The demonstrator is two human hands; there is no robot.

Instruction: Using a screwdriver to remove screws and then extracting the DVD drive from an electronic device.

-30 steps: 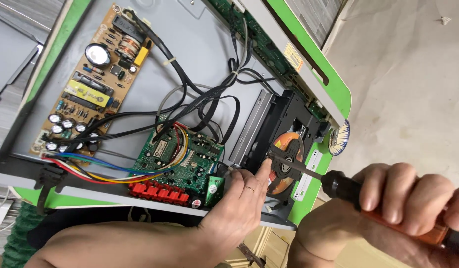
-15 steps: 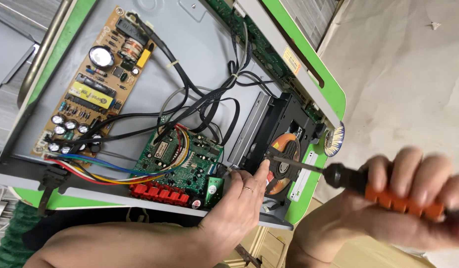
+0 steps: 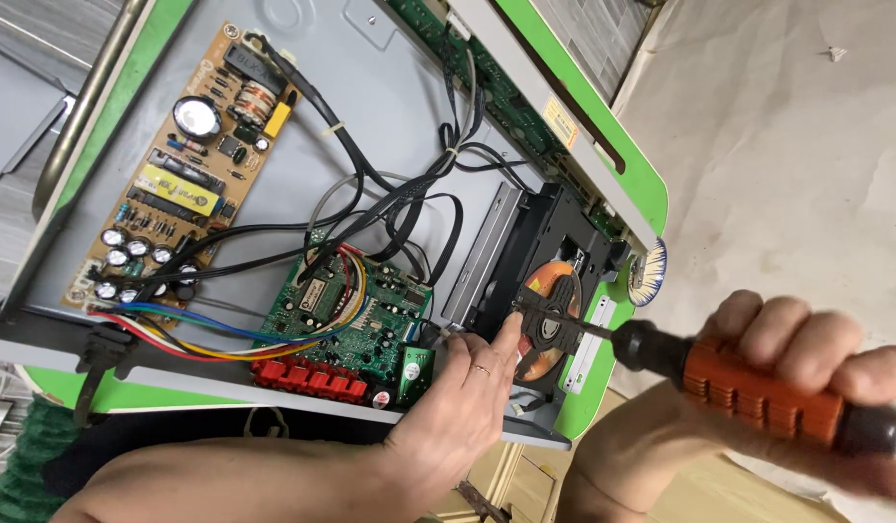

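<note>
1. One screwdriver (image 3: 748, 383), orange ribbed handle with black ends, lying nearly level at lower right, thin shaft pointing left with its tip at the black arm over the disc drive (image 3: 549, 291).
2. One right hand (image 3: 806, 378) wrapped round the handle, fingers curled tight together over the top; thumb hidden below, so cannot tell its place.
3. One left hand (image 3: 462, 397) reaching up from the bottom edge, forefinger stretched out and touching the drive just beside the screwdriver tip, other fingers loosely bent and close together, pinching nothing; one ring on a finger.
4. One disc drive, black frame, one orange disc (image 3: 545, 286) showing under the arm, sitting at the right end of the open case (image 3: 409, 126).
5. One open case, grey metal floor, green rim (image 3: 612, 155) along the right side and lower edge.
6. Two circuit boards inside: one green board (image 3: 346, 320) just left of the left hand, with a row of red sockets along its lower edge; one tan board (image 3: 182, 174) well apart at upper left, carrying one big round capacitor and a cluster of small ones.
7. One bundle of black cables (image 3: 409, 194) running between boards and drive; one flat fan of coloured wires (image 3: 206, 329) joining tan board to green board.
8. One small round brush (image 3: 649, 271), white with a blue edge, just outside the green rim.
9. Bare concrete floor (image 3: 806, 145) at right.
</note>
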